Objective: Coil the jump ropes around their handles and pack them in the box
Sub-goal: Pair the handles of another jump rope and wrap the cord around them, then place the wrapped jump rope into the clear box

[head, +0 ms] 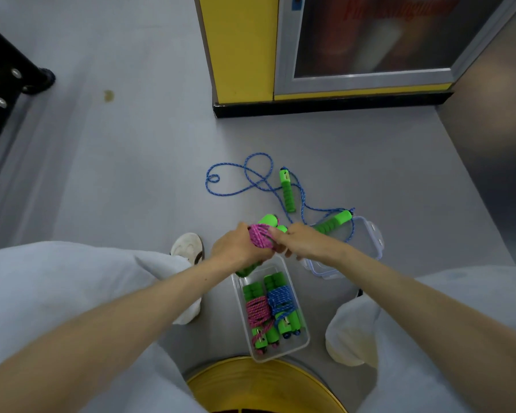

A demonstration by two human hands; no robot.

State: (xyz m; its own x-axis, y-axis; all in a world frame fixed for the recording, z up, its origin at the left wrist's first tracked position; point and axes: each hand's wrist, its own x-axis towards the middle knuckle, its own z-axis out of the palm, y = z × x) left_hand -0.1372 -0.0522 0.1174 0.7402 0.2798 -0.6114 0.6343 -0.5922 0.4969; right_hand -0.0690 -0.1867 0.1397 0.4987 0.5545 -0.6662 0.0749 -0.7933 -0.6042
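Observation:
My left hand (pixel 236 248) grips a pair of green handles wound with pink rope (pixel 261 237), held just above the far end of the clear box (pixel 303 342). My right hand (pixel 301 241) pinches the pink coil from the right side. Inside the box lie a coiled pink rope (pixel 258 312) and a coiled blue rope (pixel 282 302), each wrapped round green handles. A loose blue jump rope (pixel 255 180) sprawls on the grey floor beyond, one green handle (pixel 288 192) lying free, the other (pixel 334 222) resting on the box lid.
The clear lid (pixel 361 248) with blue clips lies right of the box. A yellow round stool (pixel 262 389) is below me, my knees at both sides, a white shoe (pixel 188 245) to the left. A yellow cabinet (pixel 239 49) stands ahead, a black frame (pixel 9 73) far left.

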